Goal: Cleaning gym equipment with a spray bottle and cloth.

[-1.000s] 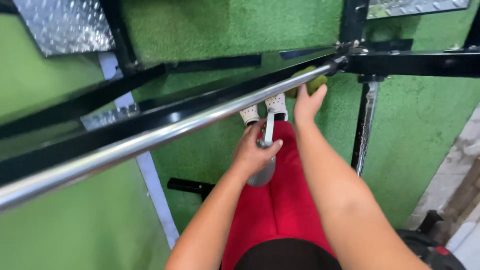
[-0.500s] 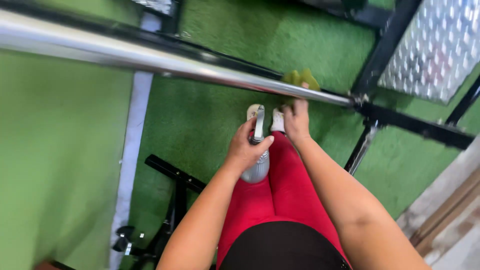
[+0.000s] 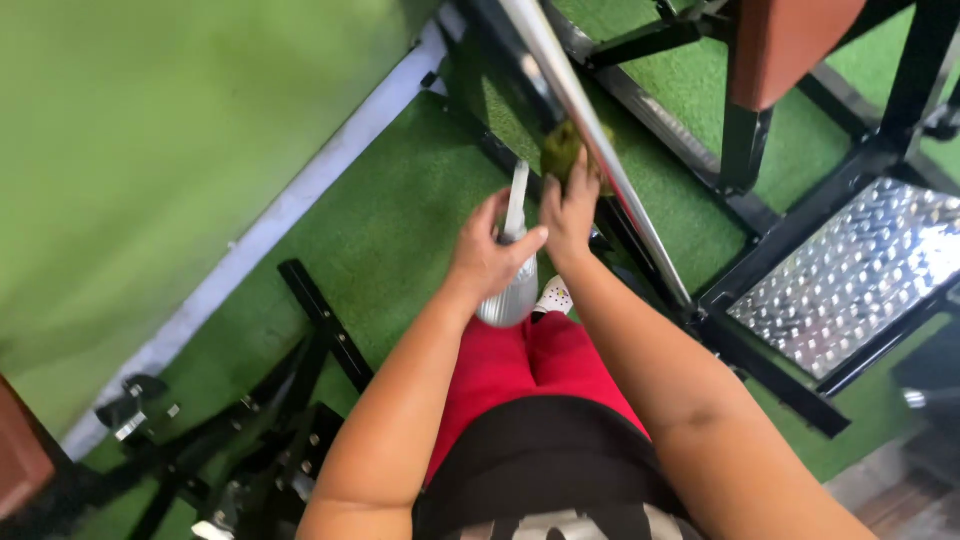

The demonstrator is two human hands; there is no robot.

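My left hand (image 3: 487,257) grips a grey spray bottle (image 3: 511,290) by its neck, nozzle pointing up, held in front of my red trousers. My right hand (image 3: 568,213) presses a green cloth (image 3: 560,148) against a shiny steel barbell (image 3: 590,135) that runs diagonally from top centre down to the right. Part of the cloth is hidden behind my fingers and the bar. One white shoe (image 3: 555,296) shows below the bottle.
Green artificial turf (image 3: 390,230) with a pale stripe (image 3: 270,225) covers the floor. A black rack frame (image 3: 745,330) and a diamond-plate metal step (image 3: 850,280) lie to the right. A brown padded seat (image 3: 790,45) is at the top right. Black equipment (image 3: 250,440) sits at the lower left.
My view has swung round, so the bar now runs diagonally downward instead of across. My right hand has stayed on the cloth at the bar. The left hand keeps the bottle.
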